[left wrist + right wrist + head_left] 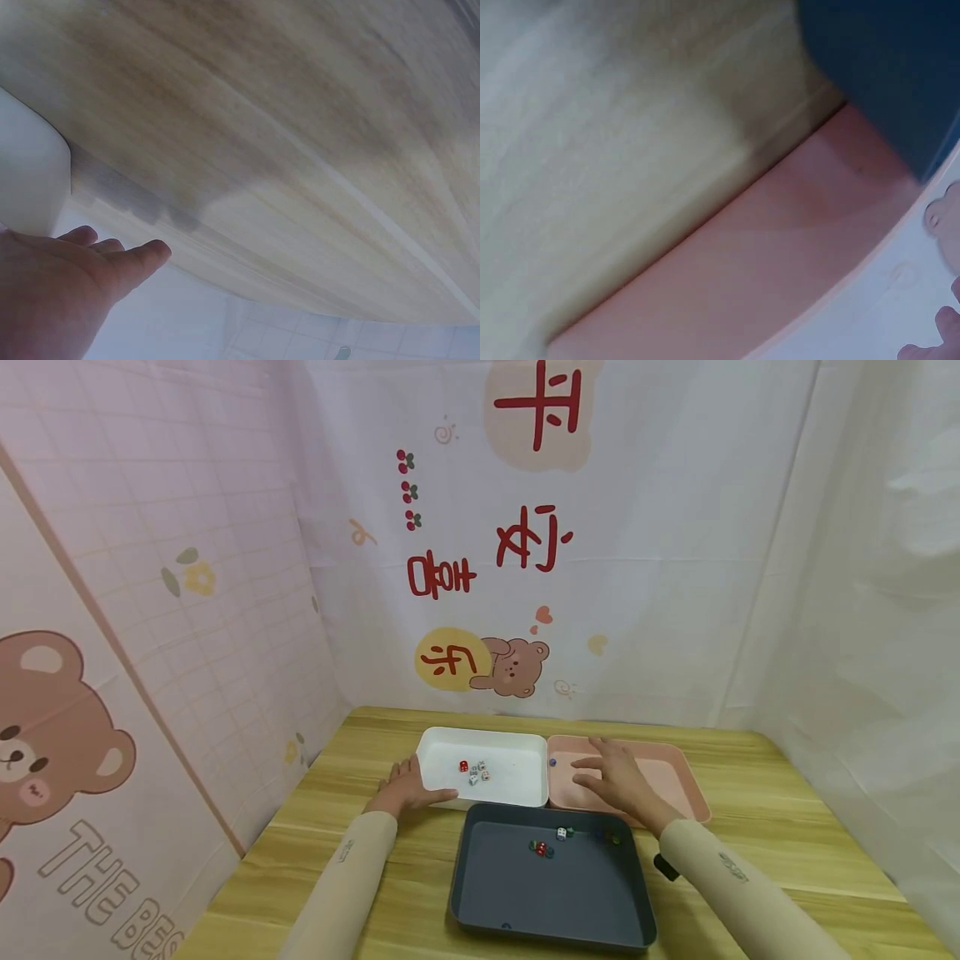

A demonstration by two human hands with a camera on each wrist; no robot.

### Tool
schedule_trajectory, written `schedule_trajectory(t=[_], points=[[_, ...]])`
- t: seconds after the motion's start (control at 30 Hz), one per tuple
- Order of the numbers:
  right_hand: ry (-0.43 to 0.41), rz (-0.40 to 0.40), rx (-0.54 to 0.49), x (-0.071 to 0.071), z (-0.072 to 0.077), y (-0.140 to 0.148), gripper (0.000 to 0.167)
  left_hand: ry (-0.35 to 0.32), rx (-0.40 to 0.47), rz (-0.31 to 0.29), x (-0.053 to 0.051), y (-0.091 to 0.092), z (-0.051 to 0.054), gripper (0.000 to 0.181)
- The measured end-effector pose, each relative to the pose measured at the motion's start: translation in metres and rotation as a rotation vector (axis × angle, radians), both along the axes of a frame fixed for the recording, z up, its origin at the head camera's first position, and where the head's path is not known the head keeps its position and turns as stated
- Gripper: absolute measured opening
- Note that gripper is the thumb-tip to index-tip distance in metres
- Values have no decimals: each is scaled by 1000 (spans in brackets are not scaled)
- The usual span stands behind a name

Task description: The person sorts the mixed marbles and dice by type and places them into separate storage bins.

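My left hand point(406, 786) is at the left end of a white tray point(517, 792), fingers extended and thumb along its front rim; whether it touches is unclear. In the left wrist view the fingers point(142, 262) look straight beside the tray's corner. Inside this tray lie a red die point(463, 767) and several white dice point(473, 780). Over a pink tray point(675, 777) is my right hand point(618, 777), its fingers spread and loosely bent, holding nothing visible. A small blue die point(552, 762) sits near that tray's left wall. Only fingertips point(949, 322) show in the right wrist view.
In front stands a dark grey tray point(551, 897) holding a white die point(561, 833), a red die point(541, 850) and several dark or green dice. All three trays rest close together on a wooden table point(757, 827). Printed cloth point(637, 568) hangs behind.
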State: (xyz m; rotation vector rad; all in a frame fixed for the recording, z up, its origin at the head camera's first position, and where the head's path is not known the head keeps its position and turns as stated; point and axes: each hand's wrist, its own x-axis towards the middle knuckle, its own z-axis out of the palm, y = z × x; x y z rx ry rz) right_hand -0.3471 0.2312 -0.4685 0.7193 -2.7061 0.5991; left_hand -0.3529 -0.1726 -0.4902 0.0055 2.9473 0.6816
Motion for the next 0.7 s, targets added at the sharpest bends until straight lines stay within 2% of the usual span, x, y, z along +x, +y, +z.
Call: schedule_trajectory(t=[0.37, 0.57, 0.7], points=[[7, 123, 106, 30, -2, -21, 29, 3, 0, -5, -1, -1, 0, 130], [20, 185, 183, 45, -13, -28, 31, 0, -8, -5, 0, 0, 0, 128], [59, 205, 253, 53, -21, -34, 31, -4, -8, -4, 0, 1, 0, 127]])
